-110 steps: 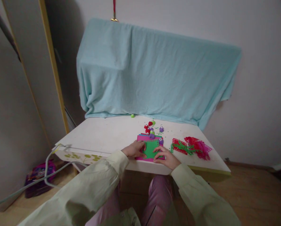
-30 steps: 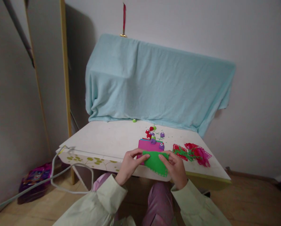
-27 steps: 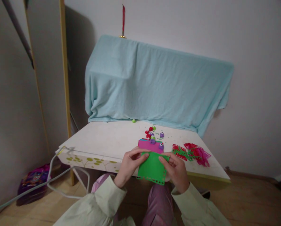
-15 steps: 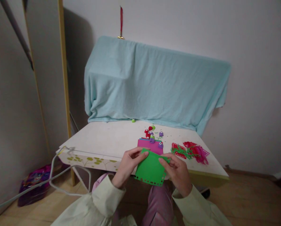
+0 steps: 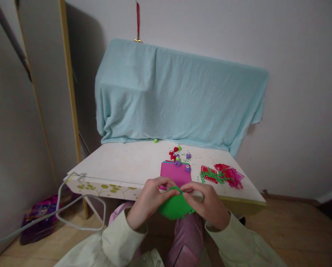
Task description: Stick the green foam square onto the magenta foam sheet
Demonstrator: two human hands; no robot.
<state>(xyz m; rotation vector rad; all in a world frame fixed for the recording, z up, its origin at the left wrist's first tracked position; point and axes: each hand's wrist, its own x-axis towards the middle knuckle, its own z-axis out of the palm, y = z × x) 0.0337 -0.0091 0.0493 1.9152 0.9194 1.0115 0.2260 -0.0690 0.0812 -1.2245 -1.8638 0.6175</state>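
A white worktop (image 5: 118,159) stands against a pale wall (image 5: 302,96), its front face carrying a green leaf pattern toward the left. A light-blue cloth (image 5: 179,96) rises along its back edge; above it a red cord (image 5: 138,18) with a gold-coloured ornament hangs on the wall. A panel with a yellowish wooden edge (image 5: 69,85) borders the left side. The floor (image 5: 291,233) is wood-toned, and a purple printed item (image 5: 40,209) lies on it at the left. A pale cable (image 5: 58,210) loops past the worktop's left front corner and crosses in front of this item.

On the worktop, a magenta sheet (image 5: 174,174) tops a small stack with blue and red edges showing behind. Small eyed pieces in red, green and purple cluster at its far edge; one purple piece (image 5: 187,168) rests at its right far corner, and a lone green piece (image 5: 155,140) sits by the cloth. Green specks lie scattered nearby. To the right, perforated red and magenta scraps (image 5: 234,178) overlap with thin green strips.

The green sheet (image 5: 177,207), bent, is held above the lap at the worktop's near edge. The left hand (image 5: 152,196) and right hand (image 5: 209,204) pinch its upper edge, thumbs nearly meeting, and partly cover the magenta sheet's near side.
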